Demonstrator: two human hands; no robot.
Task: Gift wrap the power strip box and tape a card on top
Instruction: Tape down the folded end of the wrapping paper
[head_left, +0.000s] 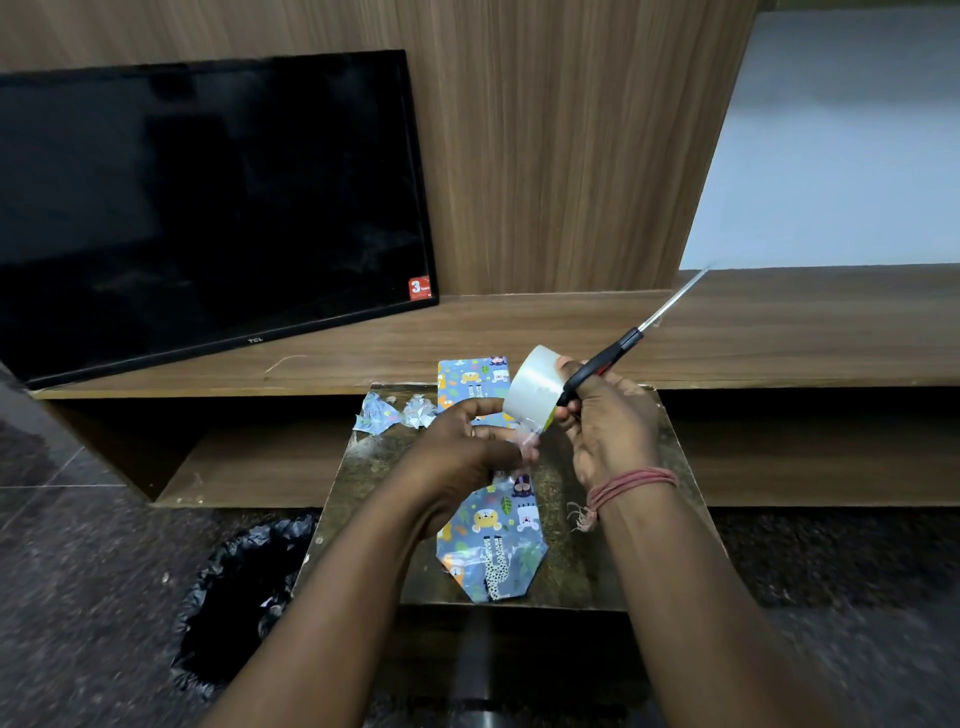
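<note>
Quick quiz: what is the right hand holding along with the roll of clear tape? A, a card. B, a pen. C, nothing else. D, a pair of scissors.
D: the right hand grips the clear tape roll together with black-handled scissors, their blades pointing up and away, while the left hand pinches the tape's free end.

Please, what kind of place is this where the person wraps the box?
Probably a living room at home. A TCL television stands on a long wooden TV unit against a wood-panelled wall, and the wrapping is done on a small table over a dark stone floor.
</note>
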